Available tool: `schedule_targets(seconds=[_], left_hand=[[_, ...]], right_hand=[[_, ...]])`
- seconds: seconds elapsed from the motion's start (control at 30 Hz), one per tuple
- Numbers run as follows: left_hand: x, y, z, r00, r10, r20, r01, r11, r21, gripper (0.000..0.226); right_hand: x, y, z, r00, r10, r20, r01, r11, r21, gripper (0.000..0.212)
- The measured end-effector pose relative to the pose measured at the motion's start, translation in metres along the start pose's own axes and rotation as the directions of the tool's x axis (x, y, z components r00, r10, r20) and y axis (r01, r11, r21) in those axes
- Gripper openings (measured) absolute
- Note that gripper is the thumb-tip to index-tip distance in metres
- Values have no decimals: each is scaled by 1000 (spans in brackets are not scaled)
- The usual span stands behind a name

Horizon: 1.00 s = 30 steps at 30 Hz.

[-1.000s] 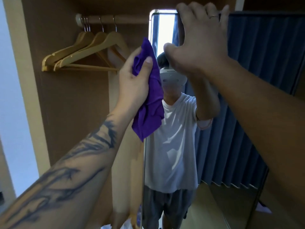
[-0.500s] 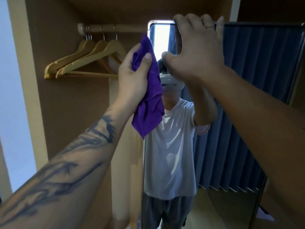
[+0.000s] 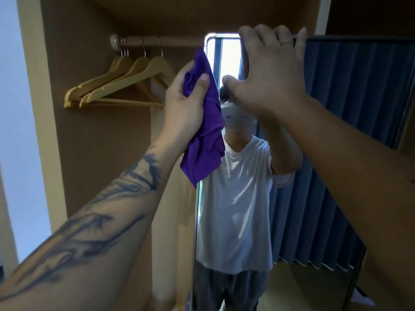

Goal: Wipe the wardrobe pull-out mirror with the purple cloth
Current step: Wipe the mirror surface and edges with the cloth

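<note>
Left hand is closed around the bunched purple cloth, which is held against the left edge of the pull-out mirror, near its top corner, its loose end hanging down over the frame. Right hand is hooked over the top edge of the mirror, fingers curled on the rim and thumb spread below on the glass, apparently so that the panel is kept steady while the wiping is done. Wooden hangers are seen on the rail to the left of the mirror. Compared with a second ago, both hands are placed much as they were; the whole scene is merely framed lower.
</note>
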<state>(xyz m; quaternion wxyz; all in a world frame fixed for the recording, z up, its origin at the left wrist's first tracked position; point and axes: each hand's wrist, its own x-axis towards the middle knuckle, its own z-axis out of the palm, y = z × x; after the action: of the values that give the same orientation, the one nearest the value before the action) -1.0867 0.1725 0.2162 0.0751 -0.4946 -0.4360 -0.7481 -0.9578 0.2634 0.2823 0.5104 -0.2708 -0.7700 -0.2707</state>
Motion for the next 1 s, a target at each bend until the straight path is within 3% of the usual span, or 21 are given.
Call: schedule_targets(seconds=[0.2, 0.43, 0.7, 1.0], left_hand=[[-58, -33, -6, 996, -82, -23, 80, 996, -45, 35], [19, 2, -5, 1000, 4, 4, -4, 1000, -18, 38], [-59, -46, -5, 999, -43, -24, 41, 996, -77, 42], [-1, -7, 1, 999, 27, -38, -29, 998, -48, 36]], right_hand=[[0, -2, -1, 1000, 5, 15, -5, 1000, -8, 80], [-1, -3, -5, 1000, 19, 19, -19, 1000, 21, 83], [-2, -4, -10, 998, 19, 53, -19, 1000, 16, 82], [-2, -2, -8, 999, 15, 29, -17, 999, 46, 82]])
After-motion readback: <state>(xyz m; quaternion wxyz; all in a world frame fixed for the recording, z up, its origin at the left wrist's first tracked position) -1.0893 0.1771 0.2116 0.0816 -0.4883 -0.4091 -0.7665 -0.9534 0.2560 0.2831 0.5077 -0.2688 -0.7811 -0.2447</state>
